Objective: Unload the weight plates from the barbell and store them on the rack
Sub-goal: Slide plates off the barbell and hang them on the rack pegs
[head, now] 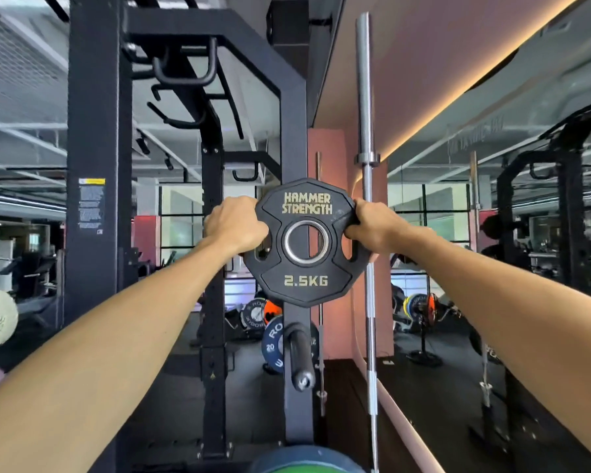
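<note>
The person holds a small black weight plate (306, 242) marked 2.5KG up at arm's length, face toward them, in front of the black rack upright (296, 387). The left hand (234, 225) curls round the plate's left edge through the grip slot; the right hand (369, 227) curls round the right edge the same way. So the plate is off the barbell and on its way to storage.

Just below the plate a bare black storage peg (299, 356) sticks out from the upright toward the viewer. I judge the next move is to lower the plate, line its steel-ringed centre hole up with the peg's end, and slide it on.

A blue plate (273, 343) sits behind the peg. A chrome barbell (365, 199) stands upright just right of the plate, near the right hand, and could be knocked. A mirror (492, 233) covers the right wall.
</note>
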The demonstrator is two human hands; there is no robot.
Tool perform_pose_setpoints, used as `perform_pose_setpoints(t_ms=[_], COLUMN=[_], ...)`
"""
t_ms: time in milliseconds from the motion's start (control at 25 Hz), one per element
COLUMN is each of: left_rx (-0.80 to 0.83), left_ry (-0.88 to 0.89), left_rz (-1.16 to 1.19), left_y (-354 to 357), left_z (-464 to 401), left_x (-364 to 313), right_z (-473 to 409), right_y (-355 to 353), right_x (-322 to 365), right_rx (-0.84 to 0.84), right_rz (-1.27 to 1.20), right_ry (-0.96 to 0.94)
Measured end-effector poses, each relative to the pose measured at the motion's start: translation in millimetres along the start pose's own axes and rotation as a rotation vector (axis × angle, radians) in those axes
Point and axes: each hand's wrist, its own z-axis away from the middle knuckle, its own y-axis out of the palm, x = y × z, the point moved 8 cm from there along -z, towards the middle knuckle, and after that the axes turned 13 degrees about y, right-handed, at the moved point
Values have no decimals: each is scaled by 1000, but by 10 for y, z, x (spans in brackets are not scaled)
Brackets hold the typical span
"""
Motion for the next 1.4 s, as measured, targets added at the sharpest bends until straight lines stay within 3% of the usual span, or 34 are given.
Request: perform_pose_setpoints(t_ms=[280,600,920,1120,1400], left_rx=[-82,-120,-76,-87,-93], left_ry=[25,14,-28,-42,-69], left_rz=[-16,-44,-17,-37,-88], left_y=[-284,-72,613,995,1440], left_z=[-668,-1131,-1650,-1931,-2240], left_x=[-39,186,637,830,1073], right_z=[-571,-1027,-1808,-2188,-2600], right_y=[-409,-215,282,692,1024], right_x=[158,167,-28,-168,-286], right_rx=[-78,-53,-58,-5,-29], right_rz=[-46,-114,-143,-308,-291], right_ry=[-32,-23,8,40,72])
